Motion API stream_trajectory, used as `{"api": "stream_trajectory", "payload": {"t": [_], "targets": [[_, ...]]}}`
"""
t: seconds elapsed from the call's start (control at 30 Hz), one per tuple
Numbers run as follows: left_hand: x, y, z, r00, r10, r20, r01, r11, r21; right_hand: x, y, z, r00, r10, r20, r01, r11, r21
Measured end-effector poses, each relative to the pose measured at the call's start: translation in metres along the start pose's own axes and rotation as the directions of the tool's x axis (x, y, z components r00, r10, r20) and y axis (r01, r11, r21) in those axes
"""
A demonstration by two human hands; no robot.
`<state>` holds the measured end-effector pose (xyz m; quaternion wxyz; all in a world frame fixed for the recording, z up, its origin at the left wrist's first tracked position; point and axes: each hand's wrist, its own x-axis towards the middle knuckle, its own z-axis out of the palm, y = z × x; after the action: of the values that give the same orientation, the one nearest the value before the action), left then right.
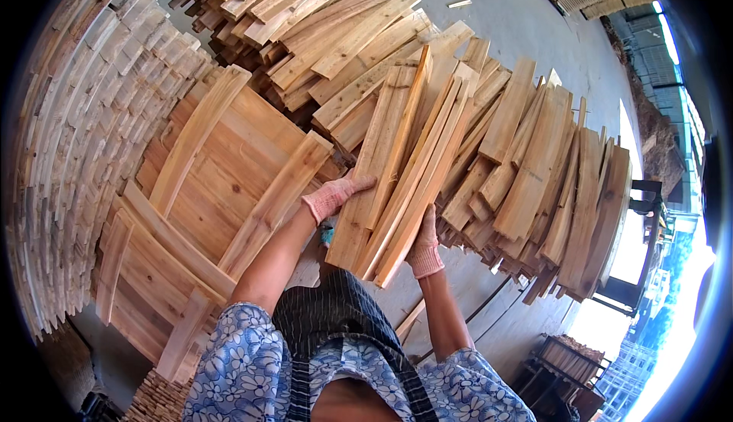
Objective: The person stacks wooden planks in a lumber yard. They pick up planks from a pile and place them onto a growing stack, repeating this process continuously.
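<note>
Between my two gloved hands is a bundle of several long wooden boards (416,166), tilted with the near ends toward my body. My left hand (341,195), in a pinkish knit glove, grips the bundle's left edge, its thumb lying over the top board. On the opposite edge my right hand (426,248) is closed round the boards from the side; its fingers are partly hidden beneath. The far ends of the bundle overlap a big heap of loose boards (527,185), so I cannot tell whether they rest on it.
Left of me lie joined wooden panels (229,170) with cross battens, beside a tall stack of wood strips (99,117). More loose boards (328,33) are heaped at the far left. A dark metal frame (645,208) stands at the right, and a rack of wood pieces (569,361) at the lower right.
</note>
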<state>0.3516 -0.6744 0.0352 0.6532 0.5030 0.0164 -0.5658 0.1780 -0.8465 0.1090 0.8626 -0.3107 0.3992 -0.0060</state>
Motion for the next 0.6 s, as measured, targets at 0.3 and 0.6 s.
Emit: {"api": "stream_trajectory", "payload": {"t": [0.3, 0.6], "targets": [[-0.013, 0.002, 0.04, 0.991, 0.12, -0.058, -0.114, 0.989, 0.096, 0.041, -0.072, 0.011, 0.983, -0.163, -0.082, 0.145, 0.971, -0.192], [-0.183, 0.008, 0.039, 0.942, 0.206, -0.266, -0.138, 0.958, 0.253, 0.004, -0.003, 0.031, 0.982, -0.139, 0.13, 0.167, 0.957, -0.237]]}}
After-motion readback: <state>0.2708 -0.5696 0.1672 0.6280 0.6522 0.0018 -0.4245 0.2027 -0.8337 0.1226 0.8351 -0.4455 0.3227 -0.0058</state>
